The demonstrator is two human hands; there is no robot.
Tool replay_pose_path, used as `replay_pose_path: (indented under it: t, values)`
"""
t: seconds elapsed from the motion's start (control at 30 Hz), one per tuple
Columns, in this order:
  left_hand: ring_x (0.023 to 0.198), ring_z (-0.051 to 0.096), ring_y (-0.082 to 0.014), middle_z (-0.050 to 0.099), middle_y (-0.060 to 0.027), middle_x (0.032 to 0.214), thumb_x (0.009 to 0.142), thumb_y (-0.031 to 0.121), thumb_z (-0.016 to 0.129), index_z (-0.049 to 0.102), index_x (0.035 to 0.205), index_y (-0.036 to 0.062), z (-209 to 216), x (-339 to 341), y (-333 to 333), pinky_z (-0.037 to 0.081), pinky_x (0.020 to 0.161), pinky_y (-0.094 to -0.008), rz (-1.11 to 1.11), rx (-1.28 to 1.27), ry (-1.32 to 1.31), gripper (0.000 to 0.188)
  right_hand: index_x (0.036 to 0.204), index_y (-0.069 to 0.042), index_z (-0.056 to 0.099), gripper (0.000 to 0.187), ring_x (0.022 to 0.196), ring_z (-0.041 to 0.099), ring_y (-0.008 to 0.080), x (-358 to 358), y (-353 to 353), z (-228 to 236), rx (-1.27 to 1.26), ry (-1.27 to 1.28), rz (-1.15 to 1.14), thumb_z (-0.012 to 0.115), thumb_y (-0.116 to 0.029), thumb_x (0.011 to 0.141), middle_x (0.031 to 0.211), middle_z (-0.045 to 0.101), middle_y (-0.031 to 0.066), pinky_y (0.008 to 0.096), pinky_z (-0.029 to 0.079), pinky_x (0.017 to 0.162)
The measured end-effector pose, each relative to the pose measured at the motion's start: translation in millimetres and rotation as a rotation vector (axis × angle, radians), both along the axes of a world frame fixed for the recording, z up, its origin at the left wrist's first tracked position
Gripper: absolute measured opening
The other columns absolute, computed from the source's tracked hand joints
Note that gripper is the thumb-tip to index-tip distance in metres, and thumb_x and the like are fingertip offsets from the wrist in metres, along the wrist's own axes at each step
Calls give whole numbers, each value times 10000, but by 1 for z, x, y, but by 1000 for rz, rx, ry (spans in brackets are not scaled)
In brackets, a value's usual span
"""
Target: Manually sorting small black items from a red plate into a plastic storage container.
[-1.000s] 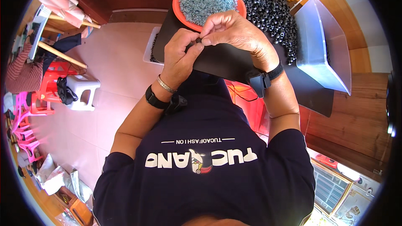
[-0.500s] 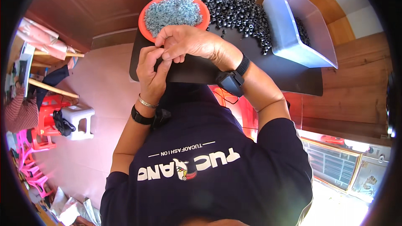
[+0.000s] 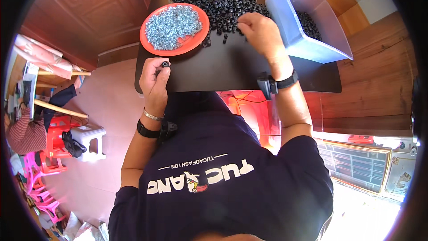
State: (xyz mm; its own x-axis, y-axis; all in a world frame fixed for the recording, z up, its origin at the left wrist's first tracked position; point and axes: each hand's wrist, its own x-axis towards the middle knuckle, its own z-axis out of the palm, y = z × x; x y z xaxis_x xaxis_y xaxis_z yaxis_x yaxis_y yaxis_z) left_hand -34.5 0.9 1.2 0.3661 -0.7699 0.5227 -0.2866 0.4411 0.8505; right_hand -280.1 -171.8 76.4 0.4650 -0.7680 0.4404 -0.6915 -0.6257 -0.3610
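My left hand is closed at the table's near left side, pinching a small black round part with a hole in its middle between thumb and forefinger. Over on the right, my right hand reaches to the near edge of a heap of similar black parts. Its thumb and forefinger are pressed together; what lies between them, if anything, is hidden. Just beyond my left hand sits a round orange-red plate, heaped with small silvery metal pieces.
A translucent bluish bin stands tilted at the table's right, with more black parts inside. A few loose black parts lie on the dark table. Off to the left are red and white stools and a person in a striped sleeve.
My right hand has parted from my left and moved right to the black heap. The black part in my left hand now shows. The whole view has shifted slightly.
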Motion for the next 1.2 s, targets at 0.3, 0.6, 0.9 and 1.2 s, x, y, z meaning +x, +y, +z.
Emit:
replay_pose_path:
  t: [0.3, 0.6, 0.9, 1.2]
  values:
    - [825, 523, -60, 598, -15, 941, 911, 58, 579, 586, 1063, -8, 4, -34, -15, 431, 774, -214, -243, 145, 252, 166, 936, -115, 694, 161, 895, 645, 325, -32, 1, -26, 79, 137, -43, 648, -187, 799, 940, 657, 125, 420, 518, 810]
    - [852, 548, -92, 561, -3, 907, 923, 83, 572, 591, 1070, 4, -6, -29, -23, 466, 828, -260, -317, 236, 228, 168, 887, -81, 702, 182, 847, 652, 327, 21, -7, -25, 53, 274, 118, 601, -226, 847, 842, 683, 130, 423, 514, 770]
    - [854, 535, -89, 554, -5, 924, 909, 63, 576, 594, 1059, -4, -7, -27, -22, 485, 837, -280, -311, 211, 225, 165, 935, -57, 661, 172, 875, 649, 337, 27, -19, -33, 184, 264, 69, 620, -186, 828, 866, 685, 147, 427, 506, 783]
    - [831, 520, -71, 563, 4, 911, 900, 30, 579, 584, 1046, -17, -5, -29, -19, 442, 781, -235, -315, 179, 280, 154, 1035, -8, 631, 157, 773, 607, 99, 19, 8, -11, 1036, -590, 447, 647, -82, 897, 917, 662, 39, 223, 498, 721]
